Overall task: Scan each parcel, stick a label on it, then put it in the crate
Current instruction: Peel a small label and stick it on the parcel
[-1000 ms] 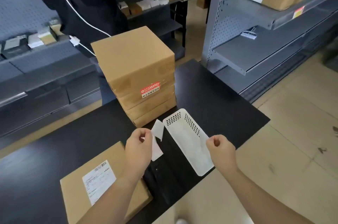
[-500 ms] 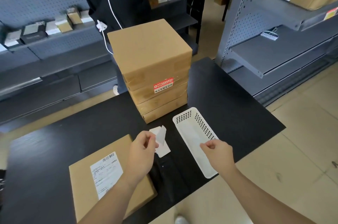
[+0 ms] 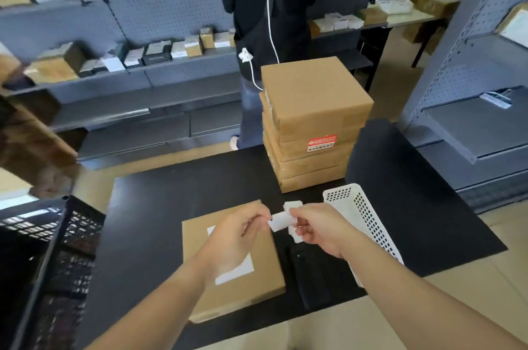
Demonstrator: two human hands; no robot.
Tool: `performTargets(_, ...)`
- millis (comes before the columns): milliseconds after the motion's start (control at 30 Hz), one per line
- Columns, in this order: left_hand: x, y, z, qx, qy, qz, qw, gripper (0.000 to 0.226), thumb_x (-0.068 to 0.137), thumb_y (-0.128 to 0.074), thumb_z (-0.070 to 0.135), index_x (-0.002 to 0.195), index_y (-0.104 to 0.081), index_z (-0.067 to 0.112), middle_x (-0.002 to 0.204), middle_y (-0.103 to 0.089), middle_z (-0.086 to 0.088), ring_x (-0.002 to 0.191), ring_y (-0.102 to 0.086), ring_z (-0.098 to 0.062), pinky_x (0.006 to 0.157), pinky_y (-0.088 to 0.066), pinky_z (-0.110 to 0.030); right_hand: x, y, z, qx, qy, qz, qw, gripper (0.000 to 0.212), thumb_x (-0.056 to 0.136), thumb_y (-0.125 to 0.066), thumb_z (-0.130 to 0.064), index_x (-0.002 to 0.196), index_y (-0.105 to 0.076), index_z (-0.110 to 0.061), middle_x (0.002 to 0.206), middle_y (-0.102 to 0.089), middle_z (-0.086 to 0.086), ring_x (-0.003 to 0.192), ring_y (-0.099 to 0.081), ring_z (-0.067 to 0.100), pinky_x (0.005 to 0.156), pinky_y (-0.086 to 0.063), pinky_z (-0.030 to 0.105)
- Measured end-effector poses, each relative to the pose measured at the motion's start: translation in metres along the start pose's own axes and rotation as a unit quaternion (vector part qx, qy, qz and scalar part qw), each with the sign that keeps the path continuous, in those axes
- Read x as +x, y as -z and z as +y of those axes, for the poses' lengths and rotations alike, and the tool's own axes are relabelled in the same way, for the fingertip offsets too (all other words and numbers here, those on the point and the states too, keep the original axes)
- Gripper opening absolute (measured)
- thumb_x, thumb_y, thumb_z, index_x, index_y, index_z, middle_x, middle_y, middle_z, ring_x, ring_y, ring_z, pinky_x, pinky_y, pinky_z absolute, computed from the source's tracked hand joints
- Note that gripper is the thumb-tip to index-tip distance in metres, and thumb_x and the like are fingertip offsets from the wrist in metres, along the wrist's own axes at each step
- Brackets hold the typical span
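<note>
Hands: we pinch one label (image 3: 281, 221) between left hand (image 3: 237, 235) and right hand (image 3: 317, 231).
Edge: table's (image 3: 160, 206) near edge runs under our forearms.
Count: one parcel (image 3: 265, 292) beneath left hand.

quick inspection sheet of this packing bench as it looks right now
surface: black table.
job's things: flat parcel near the front edge, white sheet on top; stack of parcels behind; black crate at left.
clutter: white basket; loose white slips; dark device beside the flat parcel.
hands: left hand and right hand both pinch a small label.
cables: white cable on a standing person.
surroundings: grey shelves with small boxes.
</note>
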State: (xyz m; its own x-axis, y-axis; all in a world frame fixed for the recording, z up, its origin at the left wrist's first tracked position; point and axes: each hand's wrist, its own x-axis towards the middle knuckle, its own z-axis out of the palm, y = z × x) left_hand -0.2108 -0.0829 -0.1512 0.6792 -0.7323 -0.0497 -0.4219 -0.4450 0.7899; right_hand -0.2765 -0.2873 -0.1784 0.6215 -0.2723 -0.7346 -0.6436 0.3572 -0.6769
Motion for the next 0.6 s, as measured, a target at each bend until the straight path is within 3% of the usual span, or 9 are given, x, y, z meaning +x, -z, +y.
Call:
performTargets(100,-0.023,0.016,-0.014,-0.01,0.042,0.005,0.999,0.031,0.106,-0.046,0.016,0.095,-0.063,0.04,0.092,-0.065,0.018,0.088,-0.062,-0.013,0.076,-0.048,-0.024,-0.009,-0.025,0.006,-0.012,0.029,-0.021,0.999,0.017,0.096,-0.067,-0.015,0.111,-0.07,-0.006,0.087,-0.071,0.012,0.072,-0.068,0.019,0.065,-0.055,0.028)
performTargets(200,-0.045,0.021,-0.028,-0.077,0.133,0.041,0.987,0.029,0.107,-0.041,0.015,0.105,-0.059,0.038,0.095,-0.068,0.014,0.093,-0.062,-0.012,0.084,-0.047,-0.02,-0.018,-0.046,0.018,-0.008,0.046,-0.025,0.999,0.012,0.099,-0.066,-0.015,0.107,-0.07,-0.008,0.093,-0.073,0.012,0.081,-0.073,0.022,0.075,-0.06,0.03)
performTargets(267,-0.056,0.019,-0.037,-0.185,0.212,0.076,0.957,0.023,0.107,-0.039,0.019,0.111,-0.06,0.028,0.1,-0.068,0.003,0.094,-0.062,-0.023,0.093,-0.052,-0.031,-0.019,-0.057,0.027,0.001,0.051,-0.012,0.999,0.012,0.098,-0.068,-0.014,0.108,-0.07,-0.008,0.096,-0.075,0.013,0.085,-0.075,0.023,0.075,-0.061,0.029)
performTargets(333,-0.066,0.013,-0.042,-0.264,0.279,0.081,0.92,0.026,0.107,-0.042,0.036,0.115,-0.06,0.021,0.101,-0.068,-0.004,0.087,-0.063,-0.024,0.093,-0.056,-0.042,-0.019,-0.067,0.036,-0.001,0.051,0.007,0.999,0.013,0.097,-0.069,-0.015,0.109,-0.069,-0.011,0.097,-0.077,0.011,0.087,-0.076,0.022,0.076,-0.061,0.029)
performTargets(467,-0.073,-0.001,-0.045,-0.38,0.37,0.052,0.846,0.049,0.098,-0.048,0.061,0.115,-0.064,0.018,0.095,-0.066,-0.008,0.081,-0.059,-0.021,0.08,-0.057,-0.038,-0.016,-0.077,0.051,-0.006,0.071,0.012,0.997,0.016,0.098,-0.068,-0.016,0.114,-0.068,-0.012,0.094,-0.08,0.003,0.088,-0.077,0.019,0.073,-0.06,0.025)
performTargets(600,-0.071,-0.01,-0.055,-0.428,0.38,0.047,0.819,0.024,0.098,-0.064,0.033,0.104,-0.069,0.011,0.085,-0.061,-0.008,0.074,-0.055,-0.019,0.075,-0.053,-0.035,-0.011,-0.077,0.062,-0.01,0.074,0.001,0.997,0.023,0.095,-0.071,-0.01,0.117,-0.067,-0.009,0.093,-0.08,0.006,0.086,-0.078,0.02,0.077,-0.062,0.03)
